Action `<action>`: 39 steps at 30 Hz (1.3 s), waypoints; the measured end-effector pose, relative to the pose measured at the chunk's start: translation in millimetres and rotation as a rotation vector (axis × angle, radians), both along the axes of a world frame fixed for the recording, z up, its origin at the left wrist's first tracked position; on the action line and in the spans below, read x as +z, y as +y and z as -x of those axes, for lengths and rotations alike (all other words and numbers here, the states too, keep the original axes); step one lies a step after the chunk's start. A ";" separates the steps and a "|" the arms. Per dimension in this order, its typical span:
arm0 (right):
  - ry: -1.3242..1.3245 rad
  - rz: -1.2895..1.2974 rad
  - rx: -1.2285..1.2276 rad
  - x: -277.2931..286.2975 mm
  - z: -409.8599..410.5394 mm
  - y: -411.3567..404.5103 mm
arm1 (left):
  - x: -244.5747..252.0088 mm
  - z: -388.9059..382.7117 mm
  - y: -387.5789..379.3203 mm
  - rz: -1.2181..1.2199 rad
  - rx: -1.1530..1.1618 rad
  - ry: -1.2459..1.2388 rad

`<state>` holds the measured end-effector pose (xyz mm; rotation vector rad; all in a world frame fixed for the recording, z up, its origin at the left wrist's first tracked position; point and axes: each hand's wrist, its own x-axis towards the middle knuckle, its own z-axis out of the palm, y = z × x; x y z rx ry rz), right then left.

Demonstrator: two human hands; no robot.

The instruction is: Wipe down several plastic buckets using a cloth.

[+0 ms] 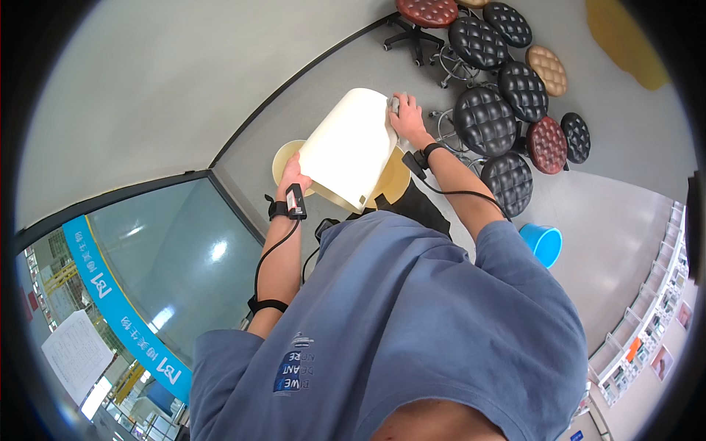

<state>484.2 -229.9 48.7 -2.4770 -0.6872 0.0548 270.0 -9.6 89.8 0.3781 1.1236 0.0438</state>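
A smooth white curved piece (347, 149), like a bent panel or shell, is held tilted in front of my body. My left hand (294, 175) grips its lower left edge, thumb on the white face. At the upper right edge, my right hand (408, 118) presses a crumpled grey cloth (393, 105) against it. A cream rounded surface (285, 157) shows beyond the left edge, and another cream-yellow one (398, 179) shows at the right. The white piece hides how these two connect. A small dark square mark (362, 199) sits near its bottom corner.
Several round tufted stools, among them a black one (485, 121) and a red one (547, 144), crowd the right. A blue bucket (543, 245) stands by my right elbow. On the left are a wall (138, 82) and a glass panel (176, 248) with a blue lettered band.
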 end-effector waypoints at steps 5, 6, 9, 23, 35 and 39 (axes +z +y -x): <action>-0.177 -0.020 0.227 21.4 31.6 2.3 | -48.0 23.3 17.0 -0.080 -0.030 -0.045; -0.107 -0.014 0.368 33.1 44.3 5.5 | -50.0 29.0 18.6 -0.078 -0.016 -0.044; -0.153 -0.011 0.619 60.0 81.8 8.4 | -51.3 38.5 17.4 -0.142 -0.022 -0.011; -0.072 -0.034 0.570 69.2 87.6 42.2 | -24.3 47.6 13.0 -1.057 -0.412 0.956; -0.042 -0.125 0.528 60.9 106.1 6.9 | 9.3 -56.4 -57.5 -1.422 -0.949 0.539; 0.158 -0.303 0.305 50.9 102.8 -11.2 | 2.1 -57.1 -64.1 -1.554 -1.104 0.712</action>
